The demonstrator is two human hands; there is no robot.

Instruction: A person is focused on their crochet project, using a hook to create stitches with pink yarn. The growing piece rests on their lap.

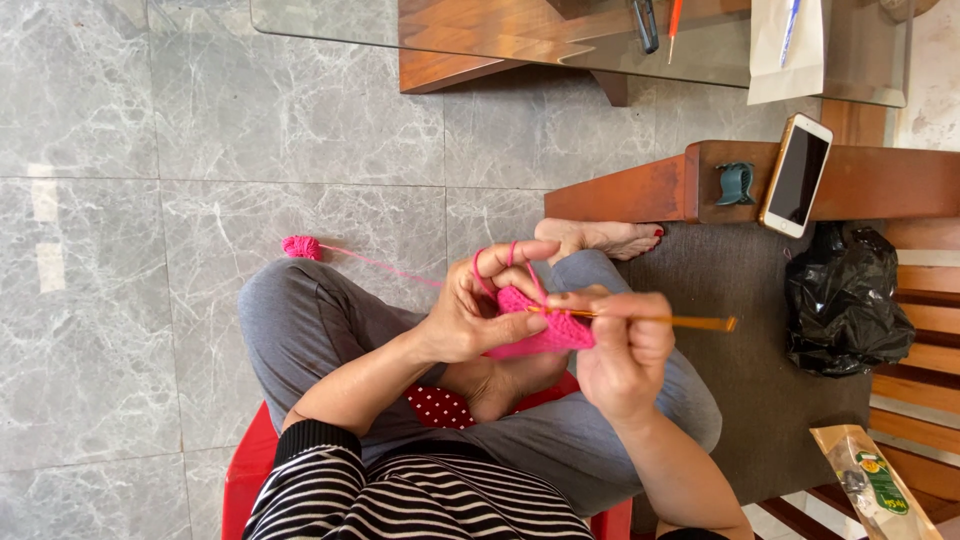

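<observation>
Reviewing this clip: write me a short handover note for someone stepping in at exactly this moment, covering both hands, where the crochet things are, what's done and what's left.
Left hand: pinches the pink crochet piece, with the yarn strand looped over its raised fingers.
Right hand: grips the orange crochet hook, its tip at the top edge of the piece.
Yarn ball: on the grey tile floor, beyond the knee, strand running up to the left hand.
Done: a small pink piece with several rows is worked.
Left: it is still on the hook and still joined to the ball; how much more is wanted cannot be told.
Nearby: a phone on the wooden bench.
</observation>
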